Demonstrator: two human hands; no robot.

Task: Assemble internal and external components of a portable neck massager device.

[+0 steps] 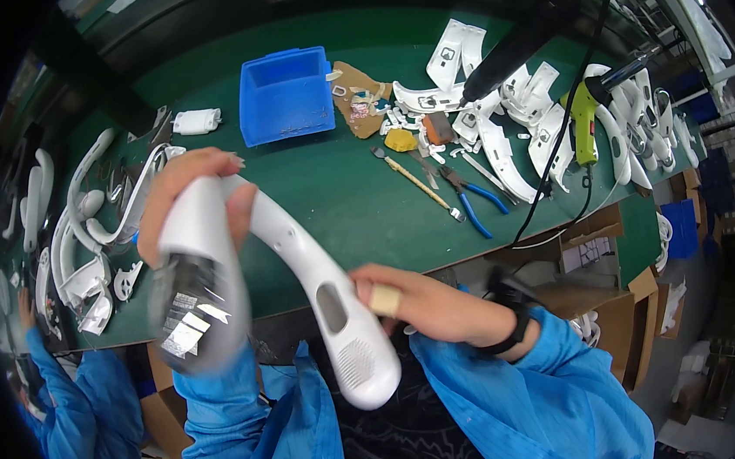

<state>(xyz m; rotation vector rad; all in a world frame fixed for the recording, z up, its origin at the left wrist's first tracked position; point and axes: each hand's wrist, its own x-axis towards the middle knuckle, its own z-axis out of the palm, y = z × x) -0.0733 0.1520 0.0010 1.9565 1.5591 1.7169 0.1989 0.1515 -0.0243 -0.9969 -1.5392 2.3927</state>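
My left hand [185, 192] is closed around a white appliance body [197, 230] with a smoky, see-through lower end bearing white labels; that end is blurred. From behind this hand a white curved handle [299, 258] slants down to the right. It has an oval opening and a finely ribbed round end. Whether handle and body are joined is hidden by my left hand. My right hand [431, 303], a tan bandage on one finger, grips the handle's right edge beside the opening. Both parts are held above the front of the green table [361, 203].
A blue bin [284, 130] stands behind my hands. Blue-handled pliers [473, 202], a brush [415, 184], white shells [509, 159] and a yellow-green pistol-shaped tool [583, 126] lie to the right. A black tool [523, 46] hangs overhead. Further white parts [83, 279] and a co-worker's sleeve [64, 395] are left.
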